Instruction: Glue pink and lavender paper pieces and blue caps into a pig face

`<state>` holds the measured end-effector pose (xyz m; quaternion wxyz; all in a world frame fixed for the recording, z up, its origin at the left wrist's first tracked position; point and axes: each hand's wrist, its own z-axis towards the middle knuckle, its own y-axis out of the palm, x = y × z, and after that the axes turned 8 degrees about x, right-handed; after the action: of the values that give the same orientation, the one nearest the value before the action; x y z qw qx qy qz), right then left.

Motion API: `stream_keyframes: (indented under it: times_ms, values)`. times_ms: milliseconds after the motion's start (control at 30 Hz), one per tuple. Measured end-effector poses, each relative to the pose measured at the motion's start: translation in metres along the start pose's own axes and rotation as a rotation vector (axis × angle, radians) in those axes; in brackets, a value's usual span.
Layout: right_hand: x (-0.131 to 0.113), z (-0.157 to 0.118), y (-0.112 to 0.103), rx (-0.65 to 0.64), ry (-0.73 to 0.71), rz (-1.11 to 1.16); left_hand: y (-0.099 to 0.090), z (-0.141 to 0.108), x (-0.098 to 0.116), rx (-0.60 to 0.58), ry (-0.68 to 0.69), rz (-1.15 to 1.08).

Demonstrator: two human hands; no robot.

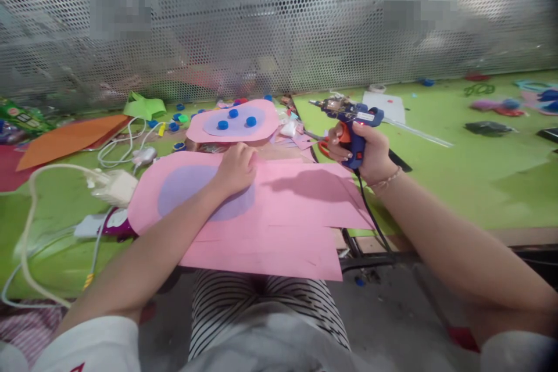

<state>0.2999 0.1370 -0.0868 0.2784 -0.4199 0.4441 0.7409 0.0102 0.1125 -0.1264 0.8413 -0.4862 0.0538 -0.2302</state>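
Observation:
My right hand (361, 148) is wrapped round the handle of a blue glue gun (358, 133), raised above the table with its nozzle towards the left and a clear glue stick out of its back. Pink paper sheets (300, 250) lie in front of me, with a purple oval (185, 186) on the left one. My left hand (238, 167) rests on that oval's upper right part, fingers curled; whatever they pinch is hidden. Behind it, a pink rounded piece (268, 128) carries a purple oval and three blue caps (233, 113).
A white plug (115, 187), cables and a purple-white power strip (115, 224) lie at the left, near orange paper (72, 139). Orange-handled scissors (323, 148) are beside the glue gun. A perforated metal screen (279, 29) stands behind the green table (457, 186).

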Motion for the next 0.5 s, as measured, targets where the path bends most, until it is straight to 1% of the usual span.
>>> stream_keyframes:
  times_ms: [133,233,300,400,500]
  values:
    - [-0.001,-0.001,0.002,0.017,0.004,-0.020,-0.001,-0.001,0.005,-0.005,0.006,0.037]
    - [-0.003,-0.003,0.006,0.058,0.033,-0.041,-0.003,-0.002,0.011,-0.030,0.006,0.041]
    - [-0.005,-0.004,0.008,0.096,0.054,-0.060,-0.003,-0.002,0.016,-0.084,0.023,0.046]
    - [-0.008,-0.005,0.010,0.120,0.048,-0.077,-0.002,-0.003,0.020,-0.204,0.036,0.051]
    - [-0.009,-0.005,0.011,0.118,0.039,-0.069,0.001,-0.003,0.021,-0.281,-0.009,0.049]
